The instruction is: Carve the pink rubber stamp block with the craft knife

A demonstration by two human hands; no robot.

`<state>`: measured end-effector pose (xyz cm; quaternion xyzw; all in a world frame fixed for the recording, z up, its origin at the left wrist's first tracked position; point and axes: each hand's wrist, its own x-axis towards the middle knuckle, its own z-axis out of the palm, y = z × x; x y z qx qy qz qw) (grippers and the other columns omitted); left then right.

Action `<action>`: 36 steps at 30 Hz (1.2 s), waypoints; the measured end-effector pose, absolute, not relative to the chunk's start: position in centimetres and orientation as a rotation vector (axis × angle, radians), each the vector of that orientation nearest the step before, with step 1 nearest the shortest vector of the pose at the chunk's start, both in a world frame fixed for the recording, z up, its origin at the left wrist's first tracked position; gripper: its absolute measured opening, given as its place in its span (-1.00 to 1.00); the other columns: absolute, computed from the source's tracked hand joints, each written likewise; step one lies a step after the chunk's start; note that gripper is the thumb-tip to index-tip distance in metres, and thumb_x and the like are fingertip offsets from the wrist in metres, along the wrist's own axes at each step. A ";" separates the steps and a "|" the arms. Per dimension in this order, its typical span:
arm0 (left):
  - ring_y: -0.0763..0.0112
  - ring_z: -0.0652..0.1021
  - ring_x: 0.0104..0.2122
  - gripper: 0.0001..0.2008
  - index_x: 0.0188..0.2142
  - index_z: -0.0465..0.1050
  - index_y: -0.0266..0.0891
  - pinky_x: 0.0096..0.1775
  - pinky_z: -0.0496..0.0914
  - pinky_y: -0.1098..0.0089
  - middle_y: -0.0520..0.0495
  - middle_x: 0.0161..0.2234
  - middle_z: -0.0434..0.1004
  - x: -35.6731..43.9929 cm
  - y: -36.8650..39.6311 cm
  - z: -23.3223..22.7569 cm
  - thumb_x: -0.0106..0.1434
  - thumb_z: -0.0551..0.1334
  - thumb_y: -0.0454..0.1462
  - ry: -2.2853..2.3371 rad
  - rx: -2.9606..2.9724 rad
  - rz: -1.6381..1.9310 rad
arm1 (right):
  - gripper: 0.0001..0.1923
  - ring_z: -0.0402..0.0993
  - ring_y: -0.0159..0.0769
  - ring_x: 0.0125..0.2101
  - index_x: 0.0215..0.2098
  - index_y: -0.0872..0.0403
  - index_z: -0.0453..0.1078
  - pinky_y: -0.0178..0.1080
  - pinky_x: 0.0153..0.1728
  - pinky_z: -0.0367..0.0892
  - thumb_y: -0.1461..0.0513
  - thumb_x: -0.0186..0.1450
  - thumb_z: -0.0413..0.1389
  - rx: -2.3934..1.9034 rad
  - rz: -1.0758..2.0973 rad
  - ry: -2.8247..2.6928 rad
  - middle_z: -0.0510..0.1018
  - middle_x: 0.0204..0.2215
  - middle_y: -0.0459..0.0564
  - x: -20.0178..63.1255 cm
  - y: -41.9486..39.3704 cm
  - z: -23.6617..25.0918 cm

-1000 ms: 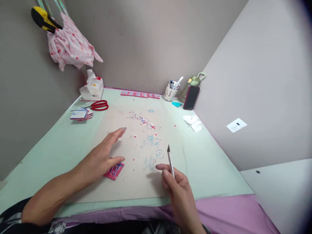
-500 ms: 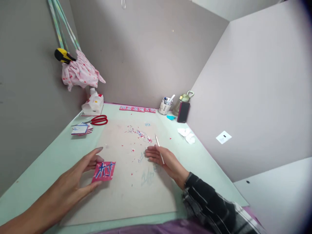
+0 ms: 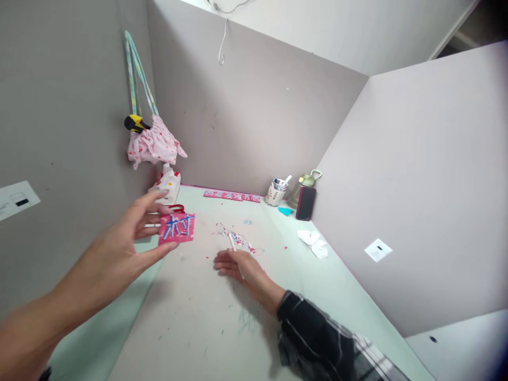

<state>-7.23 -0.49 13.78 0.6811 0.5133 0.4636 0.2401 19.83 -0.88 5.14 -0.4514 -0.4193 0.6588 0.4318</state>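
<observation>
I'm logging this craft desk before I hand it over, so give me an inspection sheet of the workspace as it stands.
Surface: pale green desk with a beige cutting board on it, pen marks on the board.
Job's things: pink paper card held up off the desk; craft knife.
Clutter: paper scraps, crumpled tissue, pen cup, phone.
Hands: left hand pinches the card; right hand rests on the board, knife in its grip.
Cables: nothing seen.
Surroundings: grey partition walls, a pink cloth bag hanging.
</observation>
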 end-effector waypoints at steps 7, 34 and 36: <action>0.15 0.63 -0.02 -0.18 0.27 0.22 -0.04 0.05 0.53 0.12 -0.12 0.08 0.45 -2.4 4.1 9.2 0.10 0.46 0.04 1.081 1.474 1.165 | -0.53 0.46 -0.32 -0.51 -0.13 0.11 0.57 -0.25 -0.45 0.33 -0.10 0.32 0.14 -1.511 1.121 -1.326 0.62 -0.36 0.03 29.7 0.8 7.0; 0.04 0.52 0.15 -0.29 0.28 0.17 0.01 0.23 0.39 -0.05 -0.17 0.17 0.44 1.5 6.9 1.5 0.22 0.35 0.00 1.224 1.424 1.156 | -0.61 0.20 -0.38 -0.56 -0.23 0.04 0.57 -0.30 -0.51 0.08 -0.04 0.42 0.05 -1.665 1.063 -1.740 0.62 -0.34 -0.01 33.7 3.3 7.0; 0.05 0.54 0.13 -0.31 0.27 0.19 0.01 0.20 0.43 -0.03 -0.16 0.15 0.47 1.4 6.8 1.7 0.21 0.35 0.00 1.242 1.435 1.159 | -0.58 0.16 -0.45 -0.60 -0.22 0.07 0.61 -0.33 -0.53 0.07 -0.07 0.42 0.12 -1.436 1.607 -1.728 0.63 -0.34 0.01 33.4 2.4 7.7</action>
